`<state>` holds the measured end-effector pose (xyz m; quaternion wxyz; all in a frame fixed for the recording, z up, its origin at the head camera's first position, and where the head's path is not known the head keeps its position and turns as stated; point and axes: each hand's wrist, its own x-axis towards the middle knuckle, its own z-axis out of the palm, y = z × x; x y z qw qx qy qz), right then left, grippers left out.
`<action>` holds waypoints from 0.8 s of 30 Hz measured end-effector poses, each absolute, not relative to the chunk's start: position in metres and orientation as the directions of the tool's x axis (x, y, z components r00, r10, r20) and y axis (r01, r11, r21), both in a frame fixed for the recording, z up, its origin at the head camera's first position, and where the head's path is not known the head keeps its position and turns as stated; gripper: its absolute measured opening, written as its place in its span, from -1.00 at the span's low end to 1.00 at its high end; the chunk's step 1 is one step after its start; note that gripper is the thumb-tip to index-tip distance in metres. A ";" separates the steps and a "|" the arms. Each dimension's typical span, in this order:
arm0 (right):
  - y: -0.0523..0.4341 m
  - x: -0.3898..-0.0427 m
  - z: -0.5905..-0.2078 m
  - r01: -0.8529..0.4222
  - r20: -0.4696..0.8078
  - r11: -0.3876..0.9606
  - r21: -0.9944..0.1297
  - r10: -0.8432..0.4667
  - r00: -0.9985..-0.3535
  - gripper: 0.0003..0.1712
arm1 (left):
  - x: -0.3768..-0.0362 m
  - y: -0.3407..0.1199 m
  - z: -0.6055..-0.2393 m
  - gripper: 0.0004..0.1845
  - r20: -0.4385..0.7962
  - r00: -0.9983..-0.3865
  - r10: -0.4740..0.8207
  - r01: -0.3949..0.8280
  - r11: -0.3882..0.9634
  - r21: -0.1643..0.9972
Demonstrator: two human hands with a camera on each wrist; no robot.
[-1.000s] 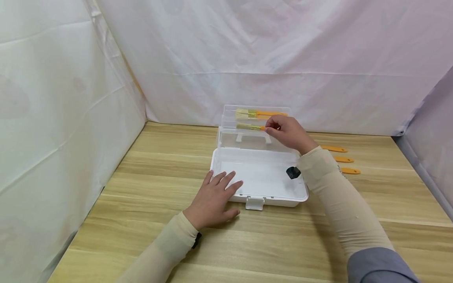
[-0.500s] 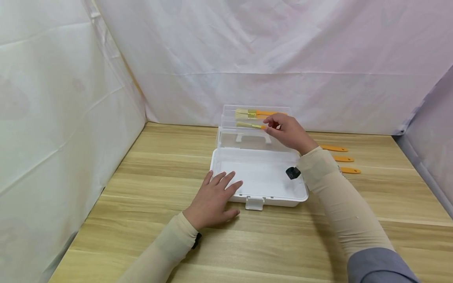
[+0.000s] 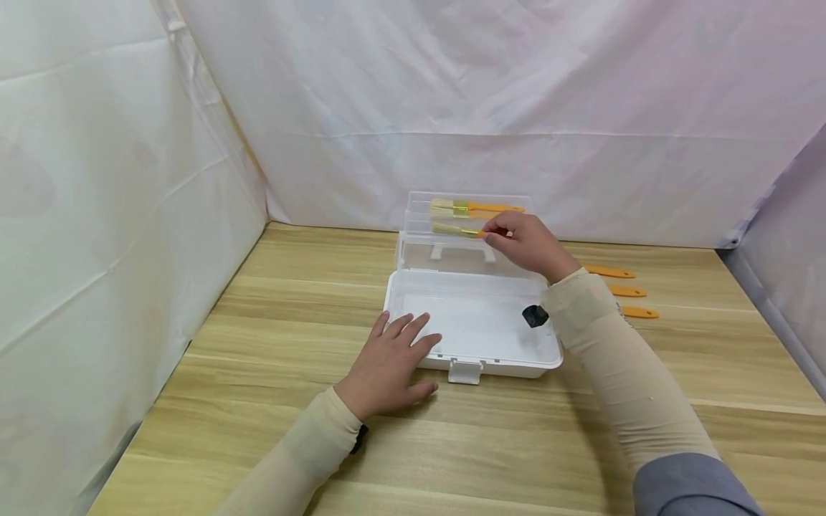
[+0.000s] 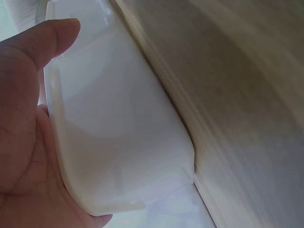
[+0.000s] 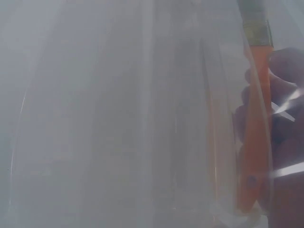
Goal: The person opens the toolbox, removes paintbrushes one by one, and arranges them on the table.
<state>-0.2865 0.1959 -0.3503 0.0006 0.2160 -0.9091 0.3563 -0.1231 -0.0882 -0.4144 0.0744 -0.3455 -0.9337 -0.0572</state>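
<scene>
A white plastic box [image 3: 474, 322] stands open on the wooden table, its clear lid [image 3: 464, 244] upright at the back. My right hand [image 3: 525, 244] pinches the orange handle of a small paintbrush [image 3: 454, 229] and holds it against the upper part of the lid. Another orange-handled brush [image 3: 474, 208] lies just above it in the lid. My left hand [image 3: 387, 362] rests flat, fingers spread, on the box's front left corner [image 4: 118, 142]. The right wrist view shows the orange handle [image 5: 254, 133] through blurred clear plastic, fingers [image 5: 285, 118] behind it.
Three orange brush handles [image 3: 622, 291] lie on the table to the right of the box, partly behind my right forearm. A white latch [image 3: 465, 371] hangs at the box's front edge. White cloth walls close in the left, back and right.
My right hand has shifted the small brush slightly up and then back down against the lid. The left hand has not moved.
</scene>
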 end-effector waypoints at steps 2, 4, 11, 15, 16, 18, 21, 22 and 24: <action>0.196 -0.286 -0.351 -0.394 0.153 0.651 -0.649 -0.395 -0.906 -0.78 | -0.123 -0.088 -0.415 -0.28 0.180 -0.750 0.636 0.653 0.755 0.055; 0.196 -0.286 -0.351 -0.390 0.147 0.648 -0.654 -0.397 -0.906 -0.79 | -0.123 -0.088 -0.415 -0.29 0.180 -0.751 0.635 0.653 0.756 0.056; 0.197 -0.286 -0.352 -0.384 0.131 0.643 -0.662 -0.405 -0.905 -0.79 | -0.122 -0.088 -0.414 -0.33 0.180 -0.753 0.633 0.651 0.756 0.066; 0.197 -0.286 -0.351 -0.385 0.131 0.649 -0.657 -0.405 -0.905 -0.77 | -0.121 -0.088 -0.414 -0.34 0.191 -0.750 0.634 0.654 0.753 0.067; 0.197 -0.286 -0.351 -0.382 0.130 0.649 -0.658 -0.402 -0.907 -0.77 | -0.121 -0.088 -0.414 -0.34 0.195 -0.748 0.634 0.656 0.752 0.068; 0.198 -0.286 -0.350 -0.377 0.131 0.651 -0.659 -0.394 -0.910 -0.79 | -0.121 -0.087 -0.413 -0.34 0.201 -0.745 0.636 0.658 0.750 0.069; 0.198 -0.286 -0.350 -0.380 0.140 0.654 -0.654 -0.389 -0.910 -0.79 | -0.121 -0.087 -0.413 -0.34 0.205 -0.742 0.638 0.662 0.747 0.070; 0.198 -0.286 -0.350 -0.387 0.147 0.655 -0.649 -0.391 -0.908 -0.80 | -0.121 -0.086 -0.412 -0.34 0.207 -0.741 0.638 0.662 0.746 0.072; 0.199 -0.287 -0.350 -0.405 0.160 0.656 -0.637 -0.401 -0.902 -0.80 | -0.122 -0.086 -0.412 -0.34 0.208 -0.741 0.639 0.663 0.745 0.072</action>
